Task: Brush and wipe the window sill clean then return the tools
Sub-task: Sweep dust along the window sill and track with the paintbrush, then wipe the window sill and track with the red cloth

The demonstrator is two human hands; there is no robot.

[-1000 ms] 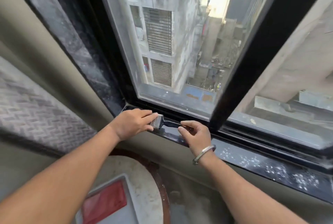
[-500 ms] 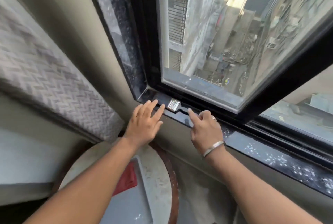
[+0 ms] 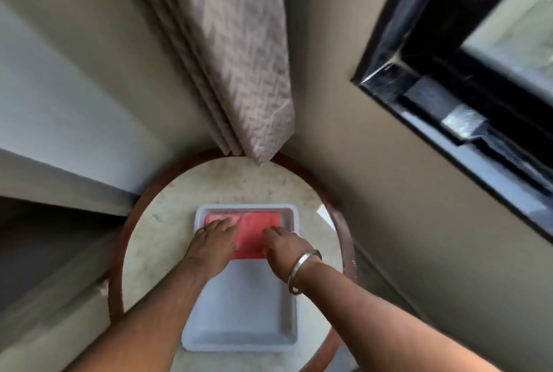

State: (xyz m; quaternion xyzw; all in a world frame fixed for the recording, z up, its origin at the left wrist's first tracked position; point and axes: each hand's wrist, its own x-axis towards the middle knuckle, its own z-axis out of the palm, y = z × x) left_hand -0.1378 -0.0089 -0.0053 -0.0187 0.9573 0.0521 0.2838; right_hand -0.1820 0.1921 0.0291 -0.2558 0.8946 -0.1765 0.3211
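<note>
A red cloth (image 3: pixel 254 232) lies folded in the far end of a white tray (image 3: pixel 242 308) on a round table (image 3: pixel 163 222). My left hand (image 3: pixel 214 244) rests flat on the cloth's left part, fingers spread. My right hand (image 3: pixel 284 247), with a metal bangle at the wrist, lies on the cloth's right part, thumb at its near edge; the blur hides whether it grips. The brush (image 3: pixel 462 126) lies on the black window sill (image 3: pixel 493 180) at the upper right, apart from both hands.
A patterned curtain (image 3: pixel 239 57) hangs down to the table's far edge. The beige wall runs between the table and the sill. The table has a dark wooden rim (image 3: pixel 344 231). The near half of the tray holds nothing.
Both hands have left the brush on the sill and come down to the tray, now lying on the red cloth. My view has swung down and left from the window to the table.
</note>
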